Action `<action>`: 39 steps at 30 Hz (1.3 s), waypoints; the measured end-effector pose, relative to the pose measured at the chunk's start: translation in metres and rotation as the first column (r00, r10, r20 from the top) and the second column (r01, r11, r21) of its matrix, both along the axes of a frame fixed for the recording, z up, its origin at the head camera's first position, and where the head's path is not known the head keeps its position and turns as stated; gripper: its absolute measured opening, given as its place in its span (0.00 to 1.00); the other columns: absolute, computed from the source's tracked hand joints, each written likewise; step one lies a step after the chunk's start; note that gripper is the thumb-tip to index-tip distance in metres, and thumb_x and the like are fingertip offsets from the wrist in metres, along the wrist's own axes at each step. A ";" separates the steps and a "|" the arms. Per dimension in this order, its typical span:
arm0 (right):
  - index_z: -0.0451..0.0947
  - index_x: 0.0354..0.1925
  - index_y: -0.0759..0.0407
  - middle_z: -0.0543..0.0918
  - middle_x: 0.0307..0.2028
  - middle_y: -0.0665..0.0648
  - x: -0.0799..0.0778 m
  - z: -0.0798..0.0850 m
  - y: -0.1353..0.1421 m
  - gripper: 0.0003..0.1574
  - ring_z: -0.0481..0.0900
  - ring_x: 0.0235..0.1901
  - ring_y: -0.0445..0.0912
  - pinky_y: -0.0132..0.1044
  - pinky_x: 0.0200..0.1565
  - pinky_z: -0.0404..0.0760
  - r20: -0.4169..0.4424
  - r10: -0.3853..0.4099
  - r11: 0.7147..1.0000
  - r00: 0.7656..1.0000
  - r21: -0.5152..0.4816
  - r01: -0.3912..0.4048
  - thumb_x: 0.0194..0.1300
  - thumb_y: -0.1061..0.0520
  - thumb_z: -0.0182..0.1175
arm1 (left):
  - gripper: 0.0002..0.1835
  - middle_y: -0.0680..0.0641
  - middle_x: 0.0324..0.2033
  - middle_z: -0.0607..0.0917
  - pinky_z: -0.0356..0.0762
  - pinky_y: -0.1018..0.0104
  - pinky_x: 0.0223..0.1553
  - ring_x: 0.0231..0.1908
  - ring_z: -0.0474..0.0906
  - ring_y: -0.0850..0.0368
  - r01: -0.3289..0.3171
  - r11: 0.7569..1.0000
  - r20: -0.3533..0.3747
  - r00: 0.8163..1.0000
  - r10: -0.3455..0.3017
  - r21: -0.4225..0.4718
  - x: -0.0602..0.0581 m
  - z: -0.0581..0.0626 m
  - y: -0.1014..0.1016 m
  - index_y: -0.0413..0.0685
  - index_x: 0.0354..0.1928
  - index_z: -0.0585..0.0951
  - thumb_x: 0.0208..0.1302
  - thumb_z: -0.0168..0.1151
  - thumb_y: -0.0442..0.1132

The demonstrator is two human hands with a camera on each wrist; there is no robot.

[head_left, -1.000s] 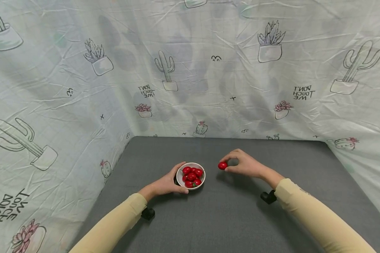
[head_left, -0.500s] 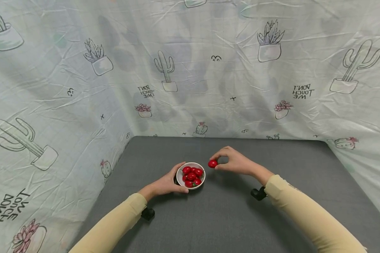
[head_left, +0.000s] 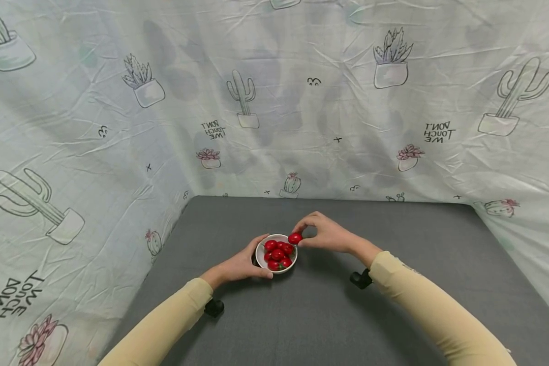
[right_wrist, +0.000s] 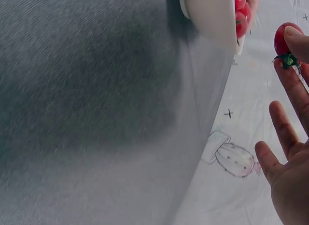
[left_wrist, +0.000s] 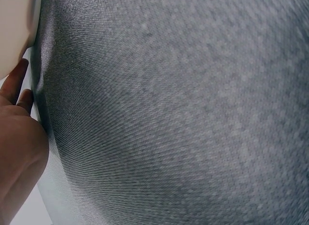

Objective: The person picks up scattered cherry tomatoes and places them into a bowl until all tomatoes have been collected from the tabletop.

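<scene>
A small white bowl (head_left: 260,254) holds several red cherry tomatoes (head_left: 278,254). My left hand (head_left: 239,265) grips the bowl from its left side, fingers round the far side and thumb at the near rim. Only part of that hand and the bowl's pale outer wall (left_wrist: 13,29) show in the left wrist view. My right hand (head_left: 327,235) pinches one cherry tomato (head_left: 295,238) between thumb and fingers, over the bowl's far right rim. In the right wrist view the pinched tomato has a green calyx (right_wrist: 288,60), and the other fingers (right_wrist: 285,128) are spread apart from it.
The bowl stands on a dark grey table (head_left: 302,325). A pale cloth (head_left: 283,101) printed with cacti hangs behind the table and along its sides. Black wrist mounts (head_left: 361,279) sit under both forearms.
My right hand has moved left with the cherry tomato, from right of the bowl to over its rim. The left hand and the bowl have stayed in place.
</scene>
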State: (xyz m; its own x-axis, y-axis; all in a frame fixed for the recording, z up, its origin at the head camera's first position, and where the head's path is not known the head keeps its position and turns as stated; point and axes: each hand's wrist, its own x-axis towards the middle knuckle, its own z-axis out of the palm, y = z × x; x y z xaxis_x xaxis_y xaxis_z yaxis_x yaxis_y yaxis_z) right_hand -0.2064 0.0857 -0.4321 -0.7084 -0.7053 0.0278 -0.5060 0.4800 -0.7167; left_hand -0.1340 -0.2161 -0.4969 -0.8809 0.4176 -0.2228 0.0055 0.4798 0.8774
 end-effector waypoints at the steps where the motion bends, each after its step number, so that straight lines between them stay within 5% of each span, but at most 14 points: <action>1: 0.84 0.49 0.37 0.82 0.47 0.40 0.000 0.000 -0.002 0.14 0.67 0.57 0.46 0.55 0.56 0.72 0.003 0.003 1.000 1.000 -0.005 -0.003 0.64 0.47 0.73 | 0.60 0.50 0.76 0.58 0.55 0.42 0.71 0.74 0.55 0.52 0.001 1.000 0.002 1.000 -0.001 0.000 0.000 0.000 0.000 0.64 0.80 0.51 0.53 0.81 0.55; 9: 0.85 0.48 0.41 0.82 0.46 0.40 0.002 -0.002 -0.021 0.14 0.67 0.57 0.46 0.60 0.58 0.71 0.017 0.038 0.999 0.999 -0.037 -0.038 0.64 0.51 0.74 | 0.60 0.48 0.77 0.56 0.55 0.43 0.71 0.75 0.54 0.50 0.006 1.000 0.019 1.000 -0.006 0.008 0.000 0.003 -0.001 0.63 0.81 0.50 0.54 0.80 0.54; 30: 0.85 0.47 0.37 0.80 0.47 0.36 0.016 -0.011 -0.051 0.13 0.68 0.58 0.41 0.46 0.54 0.75 -0.071 0.085 0.996 0.994 0.039 -0.083 0.64 0.46 0.73 | 0.59 0.47 0.77 0.55 0.57 0.41 0.70 0.74 0.55 0.49 0.047 0.999 0.017 0.999 -0.047 0.024 0.001 0.002 -0.008 0.63 0.81 0.47 0.57 0.78 0.54; 39: 0.86 0.48 0.37 0.78 0.50 0.42 0.019 -0.013 -0.057 0.14 0.68 0.56 0.42 0.44 0.51 0.77 -0.069 0.104 0.994 0.992 0.053 -0.101 0.63 0.46 0.74 | 0.58 0.50 0.76 0.56 0.62 0.48 0.68 0.72 0.58 0.52 0.049 0.997 0.043 0.998 -0.052 0.065 0.000 0.000 -0.009 0.67 0.81 0.47 0.58 0.79 0.52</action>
State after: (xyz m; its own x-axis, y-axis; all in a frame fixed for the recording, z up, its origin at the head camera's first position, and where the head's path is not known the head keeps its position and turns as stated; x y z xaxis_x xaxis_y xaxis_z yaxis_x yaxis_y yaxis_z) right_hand -0.1871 0.0285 -0.4450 -0.6298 -0.7758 0.0396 -0.6036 0.4566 -0.6536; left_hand -0.1342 -0.2248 -0.4968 -0.8480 0.4760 -0.2333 -0.0120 0.4228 0.9061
